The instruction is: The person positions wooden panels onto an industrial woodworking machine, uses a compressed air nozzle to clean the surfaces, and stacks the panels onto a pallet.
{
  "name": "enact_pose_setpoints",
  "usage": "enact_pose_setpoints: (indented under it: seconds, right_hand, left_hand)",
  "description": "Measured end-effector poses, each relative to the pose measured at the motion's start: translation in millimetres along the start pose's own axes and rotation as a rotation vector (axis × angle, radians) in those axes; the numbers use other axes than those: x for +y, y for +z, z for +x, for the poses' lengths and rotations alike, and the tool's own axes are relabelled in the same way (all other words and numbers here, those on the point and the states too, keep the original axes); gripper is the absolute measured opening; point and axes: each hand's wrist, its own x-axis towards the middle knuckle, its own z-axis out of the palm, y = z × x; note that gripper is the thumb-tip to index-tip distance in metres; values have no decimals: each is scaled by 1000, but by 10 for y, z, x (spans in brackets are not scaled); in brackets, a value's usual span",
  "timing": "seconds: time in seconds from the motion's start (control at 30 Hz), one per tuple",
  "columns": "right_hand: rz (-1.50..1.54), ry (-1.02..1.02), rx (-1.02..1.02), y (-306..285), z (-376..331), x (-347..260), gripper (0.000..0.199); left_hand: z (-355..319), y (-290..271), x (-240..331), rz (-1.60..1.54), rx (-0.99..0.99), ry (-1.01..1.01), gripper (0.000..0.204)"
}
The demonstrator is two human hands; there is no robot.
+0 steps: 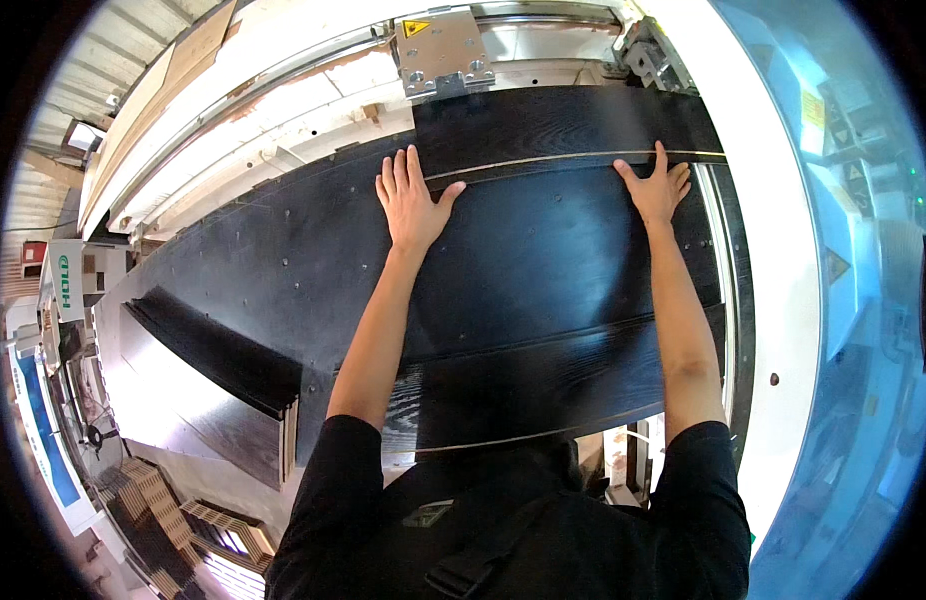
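Observation:
A long black wood-grain panel [553, 125] lies across the far part of a black machine bed [523, 240], its pale near edge facing me. My left hand [413, 205] rests by that panel's left end, fingers stretched out over it and thumb spread near the edge. Farther right, my right hand [657, 190] lies by the same edge with its fingers apart. Neither hand is wrapped round anything. Close to my body, a second black panel [533, 380] lies on the bed beneath my forearms, its front edge also pale.
Several dark panels are stacked [218, 395] at the left. Beyond the bed run a metal rail and a bolted metal plate [443, 50] with a yellow warning label. A white machine frame [788, 300] and a translucent blue cover [868, 270] stand at the right. Slatted wood [173, 505] sits lower left.

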Motion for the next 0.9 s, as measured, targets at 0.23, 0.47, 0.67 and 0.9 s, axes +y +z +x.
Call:
enact_pose_setpoints:
  seconds: [0.23,0.47,0.67,0.9]
  right_hand:
    - [16,-1,50,1,1,9,114]
    - [17,-3,53,0,-1,-8,115]
    - [26,9,41,-19,-19,-19,116]
    - [17,17,43,-24,-16,-30,116]
  left_hand:
    - [4,0,-11,41,-50,-58,98]
    - [-4,3,-24,74,-119,-76,102]
    - [-4,3,-22,69,-99,-60,102]
    - [7,-1,-22,81,-93,-58,102]
